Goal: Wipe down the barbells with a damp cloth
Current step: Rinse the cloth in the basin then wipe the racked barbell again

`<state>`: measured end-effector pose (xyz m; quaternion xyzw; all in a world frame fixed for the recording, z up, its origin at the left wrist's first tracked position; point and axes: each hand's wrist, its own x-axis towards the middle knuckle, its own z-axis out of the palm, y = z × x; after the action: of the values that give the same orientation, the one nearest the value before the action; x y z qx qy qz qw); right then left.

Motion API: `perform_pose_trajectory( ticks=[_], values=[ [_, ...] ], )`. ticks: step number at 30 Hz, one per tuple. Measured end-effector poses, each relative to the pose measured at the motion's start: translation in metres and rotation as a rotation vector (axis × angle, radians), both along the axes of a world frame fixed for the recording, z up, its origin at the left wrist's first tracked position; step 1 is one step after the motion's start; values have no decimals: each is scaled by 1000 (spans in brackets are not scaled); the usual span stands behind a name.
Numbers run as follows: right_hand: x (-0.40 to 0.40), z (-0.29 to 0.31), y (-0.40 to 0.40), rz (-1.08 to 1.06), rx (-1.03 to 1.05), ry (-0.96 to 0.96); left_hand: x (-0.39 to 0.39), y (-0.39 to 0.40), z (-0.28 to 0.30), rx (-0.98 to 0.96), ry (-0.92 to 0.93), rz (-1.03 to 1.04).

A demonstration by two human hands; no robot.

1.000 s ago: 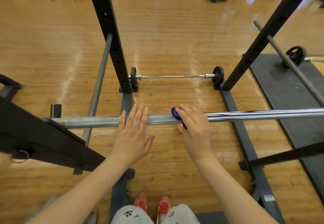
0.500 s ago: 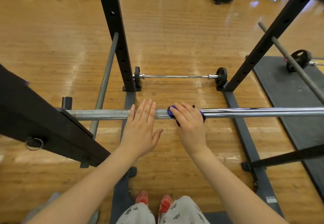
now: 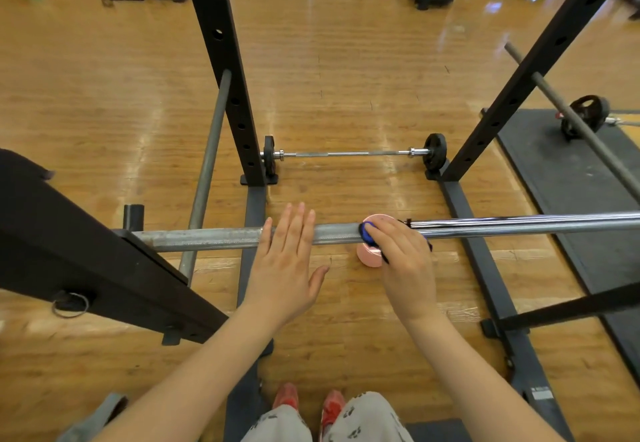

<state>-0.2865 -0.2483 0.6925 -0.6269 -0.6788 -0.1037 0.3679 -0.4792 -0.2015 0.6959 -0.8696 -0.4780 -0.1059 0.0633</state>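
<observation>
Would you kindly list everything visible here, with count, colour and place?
racked barbell: one, grey and chrome, across the rack in front
cloth: one, blue, on the bar under the right hand
pink disc: one, behind the bar; what it is, unclear
floor barbell: one, chrome with black plates, between the uprights
rack uprights: two, black
mat: one, dark, right
left hand: flat on the bar
right hand: gripping the cloth
</observation>
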Motion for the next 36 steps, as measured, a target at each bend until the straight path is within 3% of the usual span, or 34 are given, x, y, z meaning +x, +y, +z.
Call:
perform_pose_trajectory(
  ticks=[4,9,14,19,23,28,33,36],
  values=[
    [-14,8,18,-78,0,60,0,1,-3,6,1,4],
    [-3,-2,-3,44,-34,-34,0,0,-4,3,-18,4],
    [-9,4,13,-78,-20,69,1,0,-2,15,-8,-7],
    [-4,-3,-3,88,-68,-18,-11,3,4,15,15,-90],
    [-12,1,7,-32,-31,50,-24,5,5,28,81,-143],
    [-29,-3,2,156,-56,-71,-21,2,6,-1,78,-117],
    [0,-1,3,-46,-47,47,-19,1,5,-4,57,-88],
    [-19,-5,10,-52,-23,-32,-16,-1,4,0,47,-76]
  ],
)
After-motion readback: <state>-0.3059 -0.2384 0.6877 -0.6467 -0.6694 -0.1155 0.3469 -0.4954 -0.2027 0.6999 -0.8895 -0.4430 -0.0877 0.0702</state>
